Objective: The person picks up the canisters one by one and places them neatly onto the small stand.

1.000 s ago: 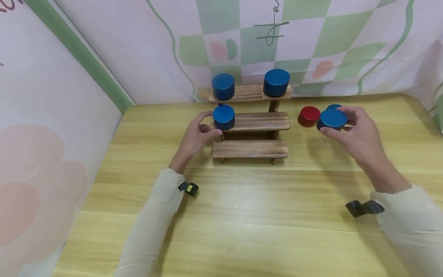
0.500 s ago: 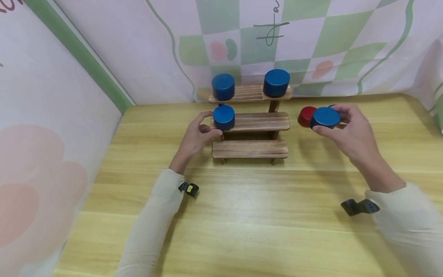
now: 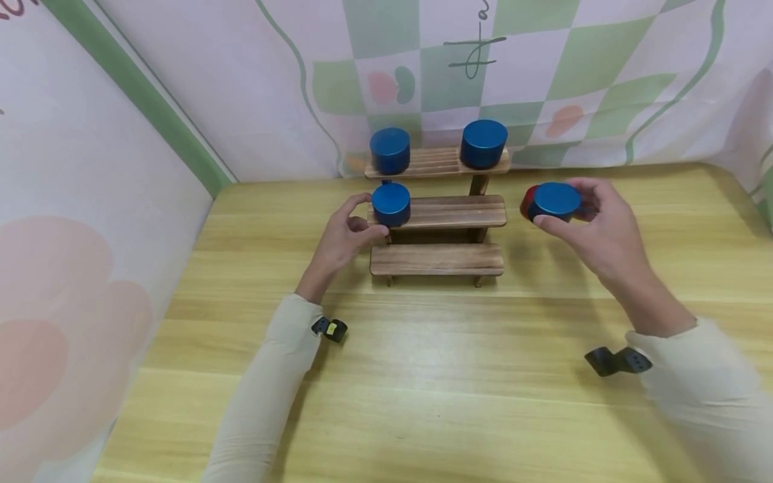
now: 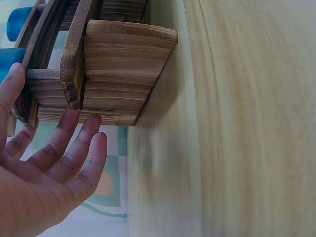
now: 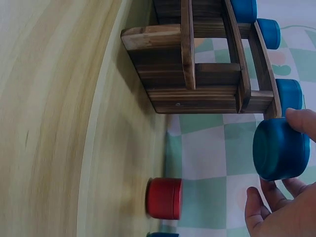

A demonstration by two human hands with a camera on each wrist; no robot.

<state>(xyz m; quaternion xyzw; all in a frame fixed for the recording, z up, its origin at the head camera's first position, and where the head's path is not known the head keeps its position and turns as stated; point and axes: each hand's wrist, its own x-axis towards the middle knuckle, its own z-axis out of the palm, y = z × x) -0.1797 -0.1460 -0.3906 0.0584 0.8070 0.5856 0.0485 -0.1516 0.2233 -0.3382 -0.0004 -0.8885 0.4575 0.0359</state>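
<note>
My right hand (image 3: pixel 610 235) holds a blue round tin (image 3: pixel 555 199) between thumb and fingers, raised above the table to the right of the stepped wooden rack (image 3: pixel 436 260). In the right wrist view this tin (image 5: pixel 279 148) is upright in the grip, near the end of the upper shelf. At the rack's left end, my left hand (image 3: pixel 343 238) has thumb and index finger about a second blue tin (image 3: pixel 391 203) on the middle shelf. Its other fingers (image 4: pixel 89 163) spread loosely beside the shelf ends. Two more blue tins stand on the top shelf, left (image 3: pixel 390 150) and right (image 3: pixel 484 143).
A red tin (image 5: pixel 164 198) stands on the table (image 3: pixel 386 402) right of the rack, partly covered by the held tin in the head view. Another blue tin (image 5: pixel 163 234) shows at the right wrist view's lower edge. A patterned cloth (image 3: pixel 441 80) hangs behind.
My right hand has carried its blue tin leftward toward the rack, passing in front of the red tin and covering the blue one behind. My left hand has stayed in place.
</note>
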